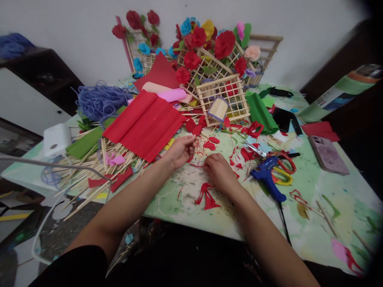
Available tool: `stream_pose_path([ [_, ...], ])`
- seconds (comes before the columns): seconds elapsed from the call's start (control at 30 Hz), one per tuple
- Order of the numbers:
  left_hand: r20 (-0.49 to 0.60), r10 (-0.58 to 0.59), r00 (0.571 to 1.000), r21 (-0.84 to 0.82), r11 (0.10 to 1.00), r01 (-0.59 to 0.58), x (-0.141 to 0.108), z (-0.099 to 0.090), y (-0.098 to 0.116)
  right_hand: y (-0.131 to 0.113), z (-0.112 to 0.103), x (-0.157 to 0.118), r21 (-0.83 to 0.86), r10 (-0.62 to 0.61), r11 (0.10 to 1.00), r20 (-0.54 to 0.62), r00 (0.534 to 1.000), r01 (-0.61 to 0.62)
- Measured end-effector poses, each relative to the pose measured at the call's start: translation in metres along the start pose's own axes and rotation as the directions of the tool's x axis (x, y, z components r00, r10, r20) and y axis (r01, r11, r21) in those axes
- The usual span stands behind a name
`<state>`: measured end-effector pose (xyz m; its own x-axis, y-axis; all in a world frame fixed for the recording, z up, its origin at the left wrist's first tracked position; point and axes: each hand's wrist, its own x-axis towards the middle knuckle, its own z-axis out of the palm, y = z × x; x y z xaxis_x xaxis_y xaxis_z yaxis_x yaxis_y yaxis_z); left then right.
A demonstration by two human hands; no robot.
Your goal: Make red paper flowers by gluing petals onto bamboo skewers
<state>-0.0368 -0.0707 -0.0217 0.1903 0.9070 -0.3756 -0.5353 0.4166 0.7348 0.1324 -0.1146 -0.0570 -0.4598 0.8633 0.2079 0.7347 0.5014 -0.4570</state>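
Over the middle of the table, my left hand (182, 151) is closed in a pinch, palm partly turned up. Fine strands show by its fingertips, too small to name. My right hand (220, 171) is lower and to the right, back upward, fingers curled together. A thin red strip (196, 165) reaches its fingertips from the left. Cut red paper petals (209, 145) lie just beyond both hands. Red paper scraps (207, 197) rest nearer the table edge. To the right are silver-bladed scissors (255, 150) and a blue glue gun (267, 173).
Red crepe paper (146, 123) covers part of a stick pile (89, 171) at left, near blue yarn (100, 101). Stick lattices (223, 99) with paper flowers (224, 44) stand behind. A phone (328, 154) and bottle (341, 93) are at right. A cable (54, 207) crosses the left.
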Motion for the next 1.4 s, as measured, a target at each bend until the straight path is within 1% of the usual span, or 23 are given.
stream_pose_path([
  [0.1, 0.036, 0.056, 0.998, 0.022, 0.998, -0.057, -0.002, 0.002, -0.002, 0.0, -0.005, -0.002, 0.107, 0.088, 0.991, -0.113, 0.99, -0.076],
  [0.2, 0.148, 0.126, 0.981, 0.161, 0.975, -0.15, -0.006, 0.005, -0.006, 0.0, -0.011, -0.003, 0.221, 0.17, 0.967, -0.21, 0.963, -0.123],
  [0.23, 0.197, 0.122, 0.973, 0.216, 0.963, -0.164, -0.007, 0.006, -0.008, 0.0, -0.013, -0.003, 0.24, 0.18, 0.963, -0.229, 0.956, -0.124],
  [0.3, 0.278, 0.059, 0.959, 0.305, 0.941, -0.146, -0.01, 0.007, -0.012, 0.0, -0.014, -0.004, 0.269, 0.189, 0.956, -0.267, 0.945, -0.115],
  [0.37, 0.313, -0.02, 0.949, 0.359, 0.928, -0.099, -0.011, 0.008, -0.015, 0.0, -0.016, -0.005, 0.312, 0.223, 0.943, -0.328, 0.918, -0.118],
  [0.47, 0.314, -0.064, 0.947, 0.354, 0.934, -0.054, -0.014, 0.009, -0.014, 0.002, -0.021, -0.005, 0.447, 0.364, 0.881, -0.426, 0.828, -0.157],
  [0.53, 0.31, -0.057, 0.949, 0.318, 0.947, -0.047, -0.016, 0.01, -0.01, 0.006, -0.025, -0.004, 0.589, 0.484, 0.793, -0.454, 0.748, -0.156],
  [0.6, 0.309, -0.053, 0.949, 0.276, 0.96, -0.037, -0.018, 0.011, -0.006, 0.011, -0.029, -0.003, 0.712, 0.577, 0.694, -0.458, 0.676, -0.11],
  [0.67, 0.31, -0.054, 0.949, 0.232, 0.972, -0.021, -0.019, 0.01, -0.004, 0.015, -0.033, -0.003, 0.773, 0.622, 0.632, -0.458, 0.635, -0.061],
  [0.7, 0.311, -0.056, 0.949, 0.211, 0.977, -0.011, -0.019, 0.009, -0.003, 0.017, -0.033, -0.003, 0.784, 0.629, 0.619, -0.458, 0.628, -0.048],
  [0.77, 0.321, -0.062, 0.945, 0.168, 0.986, 0.008, -0.018, 0.008, -0.002, 0.021, -0.033, -0.003, 0.79, 0.629, 0.612, -0.451, 0.634, -0.045],
  [0.83, 0.329, -0.063, 0.942, 0.123, 0.992, 0.023, -0.017, 0.007, -0.003, 0.024, -0.031, -0.003, 0.787, 0.62, 0.614, -0.434, 0.653, -0.059],
  [0.9, 0.324, -0.062, 0.944, 0.066, 0.997, 0.043, -0.017, 0.007, -0.003, 0.026, -0.029, -0.003, 0.761, 0.609, 0.641, -0.424, 0.67, -0.101],
  [0.97, 0.324, -0.063, 0.944, 0.005, 0.998, 0.065, -0.017, 0.007, -0.004, 0.025, -0.028, -0.003, 0.655, 0.572, 0.737, -0.475, 0.669, -0.165],
  [1.03, 0.337, -0.047, 0.94, -0.05, 0.996, 0.068, -0.017, 0.008, -0.005, 0.021, -0.029, -0.004, 0.49, 0.477, 0.85, -0.559, 0.678, -0.194],
  [1.07, 0.344, -0.037, 0.938, -0.066, 0.996, 0.064, -0.018, 0.009, -0.006, 0.016, -0.029, -0.004, 0.431, 0.42, 0.885, -0.57, 0.706, -0.179],
  [1.1, 0.346, -0.029, 0.938, -0.075, 0.995, 0.059, -0.019, 0.01, -0.007, 0.011, -0.028, -0.005, 0.414, 0.371, 0.899, -0.548, 0.75, -0.142],
  [1.13, 0.343, -0.023, 0.939, -0.078, 0.995, 0.053, -0.02, 0.011, -0.009, 0.005, -0.027, -0.005, 0.448, 0.332, 0.889, -0.491, 0.806, -0.093],
  [1.17, 0.335, -0.021, 0.942, -0.077, 0.996, 0.049, -0.02, 0.012, -0.01, 0.0, -0.025, -0.005, 0.517, 0.298, 0.854, -0.406, 0.864, -0.052],
  [1.2, 0.326, -0.021, 0.945, -0.073, 0.996, 0.047, -0.021, 0.013, -0.011, -0.006, -0.022, -0.006, 0.597, 0.262, 0.802, -0.319, 0.911, -0.022],
  [1.23, 0.317, -0.023, 0.948, -0.067, 0.997, 0.046, -0.021, 0.014, -0.012, -0.011, -0.019, -0.006, 0.666, 0.23, 0.746, -0.244, 0.942, -0.01],
  [1.3, 0.306, -0.021, 0.952, -0.064, 0.997, 0.042, -0.021, 0.015, -0.013, -0.017, -0.012, -0.006, 0.746, 0.211, 0.664, -0.132, 0.969, -0.043],
  [1.4, 0.285, 0.018, 0.958, -0.1, 0.995, 0.012, -0.018, 0.014, -0.014, -0.019, -0.007, -0.006, 0.75, 0.282, 0.639, -0.021, 0.959, -0.172],
])
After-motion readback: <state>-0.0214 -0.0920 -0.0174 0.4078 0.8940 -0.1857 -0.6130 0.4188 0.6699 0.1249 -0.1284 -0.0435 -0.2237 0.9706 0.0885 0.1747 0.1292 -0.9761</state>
